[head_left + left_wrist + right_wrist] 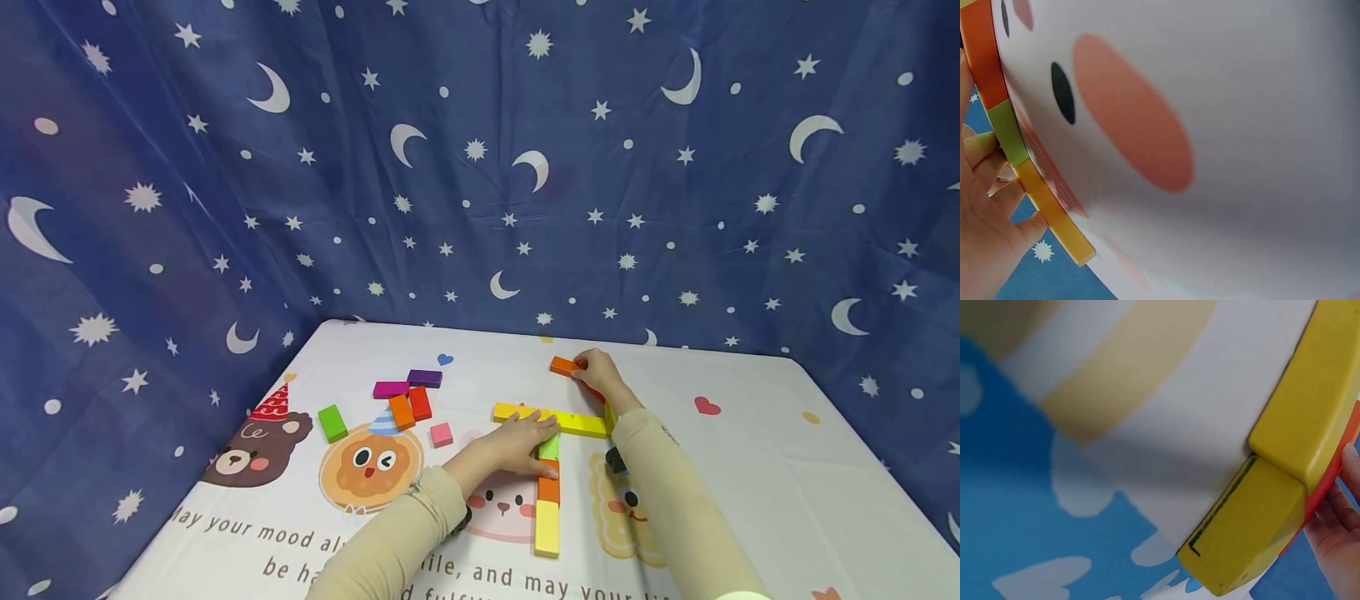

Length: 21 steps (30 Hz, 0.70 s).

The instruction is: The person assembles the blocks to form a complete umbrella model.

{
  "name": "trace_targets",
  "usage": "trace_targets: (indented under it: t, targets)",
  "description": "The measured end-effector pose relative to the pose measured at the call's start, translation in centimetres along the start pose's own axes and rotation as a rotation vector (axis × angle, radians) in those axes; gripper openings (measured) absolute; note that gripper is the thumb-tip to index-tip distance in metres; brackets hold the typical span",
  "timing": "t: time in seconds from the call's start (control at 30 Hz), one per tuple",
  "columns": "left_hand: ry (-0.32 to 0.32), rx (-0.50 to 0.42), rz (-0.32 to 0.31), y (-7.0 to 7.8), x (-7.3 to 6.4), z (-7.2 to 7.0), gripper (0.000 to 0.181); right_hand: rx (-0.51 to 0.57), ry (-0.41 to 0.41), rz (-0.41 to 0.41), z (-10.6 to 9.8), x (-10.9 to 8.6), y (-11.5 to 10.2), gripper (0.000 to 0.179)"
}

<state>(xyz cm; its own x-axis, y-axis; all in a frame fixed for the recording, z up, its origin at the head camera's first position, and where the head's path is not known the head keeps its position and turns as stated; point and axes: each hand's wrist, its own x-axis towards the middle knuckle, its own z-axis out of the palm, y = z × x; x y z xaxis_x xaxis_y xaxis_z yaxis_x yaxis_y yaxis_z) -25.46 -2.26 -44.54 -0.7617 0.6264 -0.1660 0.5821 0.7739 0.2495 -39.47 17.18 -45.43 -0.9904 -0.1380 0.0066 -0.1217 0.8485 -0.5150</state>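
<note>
My left hand rests with spread fingers on a line of toy blocks. Its fingers lie over the long yellow row and the green block, and its thumb touches an orange block. A pale yellow block ends the line nearest me. Farther back, my right hand pinches the end of another orange block. Partly hidden beneath that hand is a red block; in the right wrist view it runs beside two yellow blocks.
Loose blocks lie to the left: green, magenta, purple, red, orange and pink. A white printed cloth covers the table. Behind it hangs a blue star-patterned curtain.
</note>
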Motion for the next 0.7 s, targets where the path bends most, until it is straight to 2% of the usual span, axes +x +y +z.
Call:
trace_targets:
  t: [0.33, 0.7]
  targets:
    - [0.017, 0.001, 0.004, -0.06, -0.26, 0.1, 0.079, 0.024, 0.008, 0.002, 0.06, -0.65, -0.41, 0.029]
    - [0.023, 0.006, 0.018, -0.23, 0.15, 0.32, 0.079, 0.039, -0.004, 0.02, 0.06, -0.9, -0.31, 0.033]
